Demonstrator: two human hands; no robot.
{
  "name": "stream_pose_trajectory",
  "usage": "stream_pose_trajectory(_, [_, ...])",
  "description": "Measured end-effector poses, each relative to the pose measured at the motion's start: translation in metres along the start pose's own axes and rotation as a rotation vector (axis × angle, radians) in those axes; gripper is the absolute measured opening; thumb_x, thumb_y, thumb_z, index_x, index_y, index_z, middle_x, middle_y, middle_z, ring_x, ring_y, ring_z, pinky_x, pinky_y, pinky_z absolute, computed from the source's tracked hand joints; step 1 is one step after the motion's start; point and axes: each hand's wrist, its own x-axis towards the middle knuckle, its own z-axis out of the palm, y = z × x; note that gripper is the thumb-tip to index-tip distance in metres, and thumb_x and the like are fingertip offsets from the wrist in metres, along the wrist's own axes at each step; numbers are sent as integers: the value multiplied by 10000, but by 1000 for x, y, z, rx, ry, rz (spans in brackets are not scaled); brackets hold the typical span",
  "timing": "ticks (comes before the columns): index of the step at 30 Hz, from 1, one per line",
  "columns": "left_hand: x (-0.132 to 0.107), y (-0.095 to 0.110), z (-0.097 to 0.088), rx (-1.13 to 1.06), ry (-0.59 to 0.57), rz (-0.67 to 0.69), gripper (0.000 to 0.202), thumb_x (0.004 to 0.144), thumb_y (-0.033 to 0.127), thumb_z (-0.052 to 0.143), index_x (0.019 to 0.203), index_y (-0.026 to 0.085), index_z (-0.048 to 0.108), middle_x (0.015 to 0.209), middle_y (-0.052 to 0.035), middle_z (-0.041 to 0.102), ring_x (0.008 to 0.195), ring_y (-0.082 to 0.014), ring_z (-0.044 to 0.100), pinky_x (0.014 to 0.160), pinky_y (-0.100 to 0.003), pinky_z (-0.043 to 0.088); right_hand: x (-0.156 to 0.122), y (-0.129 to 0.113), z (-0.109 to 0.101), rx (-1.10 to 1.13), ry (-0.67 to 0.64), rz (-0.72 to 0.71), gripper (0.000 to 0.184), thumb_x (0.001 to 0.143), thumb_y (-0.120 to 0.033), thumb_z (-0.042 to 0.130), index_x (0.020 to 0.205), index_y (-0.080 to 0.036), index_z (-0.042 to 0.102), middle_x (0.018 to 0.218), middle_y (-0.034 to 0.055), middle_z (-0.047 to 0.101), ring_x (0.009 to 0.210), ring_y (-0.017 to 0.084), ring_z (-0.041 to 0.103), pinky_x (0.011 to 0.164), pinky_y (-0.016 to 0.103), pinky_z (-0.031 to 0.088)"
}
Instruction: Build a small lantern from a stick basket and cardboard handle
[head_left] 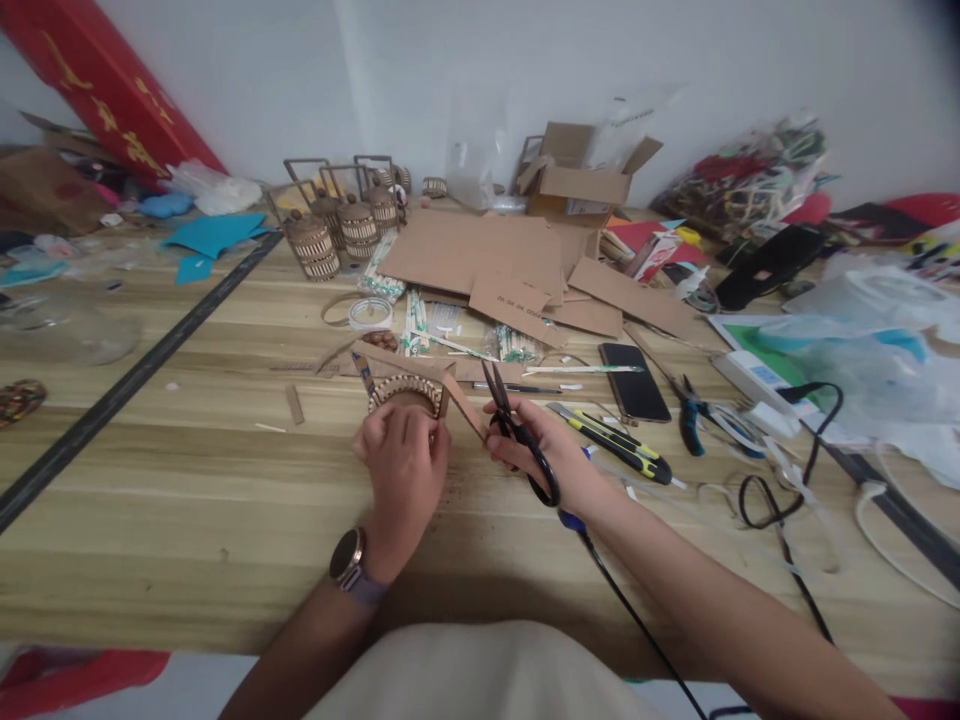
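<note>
On the bench (225, 480), the left hand (405, 460) is closed over a cardboard ring (405, 392), pinning it. The right hand (559, 455) grips scissors (516, 428), with the blades at the strip (463, 403) running right off the ring. If the ring slips, the cut could go crooked or nick the left fingers nearby.

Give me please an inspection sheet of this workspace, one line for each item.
Surface: wooden table, crowded at the back.
Job's things: round cardboard piece; black scissors.
Clutter: cardboard sheets, phone, utility knife, pliers, plastic bags.
Grippers: left hand grips the round cardboard piece; right hand holds the scissors.
Cables: black cable under the right forearm; more on the right.
Surroundings: white wall, red box.
</note>
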Motion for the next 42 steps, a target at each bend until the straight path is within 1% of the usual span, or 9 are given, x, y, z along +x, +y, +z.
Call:
stream_pose_trajectory(5, [-1, -1, 3, -5, 30, -58, 153, 907, 166, 643, 788, 223, 566, 806, -42, 698, 967, -295, 584, 910, -440, 414, -3, -5, 1, 5, -6, 4, 457, 738, -438, 802, 1058, -217, 563, 773, -40, 586, 663, 124, 543, 598, 277, 427])
stream_pose_trajectory(12, [-1, 1, 3, -31, 48, -106, 97, 907, 155, 641, 989, 203, 627, 883, -68, 718, 999, -299, 584, 922, -450, 401, 2, 0, -2, 39, -47, 8, 431, 779, -529, 777, 986, -223, 554, 741, -29, 616, 591, 116, 535, 544, 260, 426])
stream_pose_trajectory(19, [-6, -3, 3, 0, -43, -73, 180, 919, 166, 629, 1098, 180, 623, 964, -95, 731, 1024, -309, 574, 973, -476, 386, 11, 9, -23, 63, 101, -59, 595, 793, -707, 690, 1115, -226, 554, 796, -9, 624, 613, 132, 556, 538, 269, 436])
stream_pose_trajectory(22, [-8, -6, 2, 17, -66, -55, 163, 915, 162, 635, 1077, 186, 633, 968, -92, 735, 1020, -313, 574, 975, -485, 382, 22, 2, -49, -204, 154, -46, 539, 859, -658, 624, 1175, -227, 551, 776, -20, 615, 584, 135, 525, 552, 281, 432])
stream_pose_trajectory(24, [-8, -8, 2, 26, -85, -50, 157, 910, 162, 638, 1065, 189, 643, 978, -96, 737, 1033, -323, 569, 967, -498, 381, 35, -2, -66, -580, 207, -63, 462, 838, -513, 695, 1167, -207, 587, 764, -8, 631, 634, 167, 560, 604, 297, 447])
stream_pose_trajectory(27, [-8, -11, 1, 38, -113, -33, 164, 896, 162, 647, 1058, 188, 658, 975, -108, 734, 1030, -337, 557, 934, -502, 402, 60, -2, -84, -1106, 186, -74, 436, 848, -298, 683, 1257, -173, 599, 955, 78, 715, 858, 235, 658, 746, 317, 478])
stream_pose_trajectory(29, [-7, -13, 0, 45, -122, -10, 153, 887, 158, 655, 1037, 188, 665, 952, -108, 727, 1013, -337, 554, 907, -490, 420, 74, 2, -89, -1294, 148, -54, 441, 886, -227, 617, 1317, -139, 579, 1074, 133, 725, 968, 257, 672, 803, 316, 480])
stream_pose_trajectory(37, [-4, -25, -2, 44, -139, 71, 54, 898, 164, 649, 931, 201, 670, 933, -106, 708, 984, -320, 573, 868, -465, 463, 90, 14, -95, -1496, 106, -16, 481, 898, -167, 586, 1373, -94, 558, 1221, 221, 688, 1119, 322, 636, 900, 365, 462])
stream_pose_trajectory(42, [-5, -27, -3, 52, -144, 90, 41, 900, 172, 642, 910, 202, 668, 937, -106, 708, 984, -321, 571, 859, -461, 467, 75, -2, -76, -1610, 112, -69, 350, 957, -143, 487, 1264, -112, 651, 1211, 264, 662, 1176, 395, 569, 950, 493, 410])
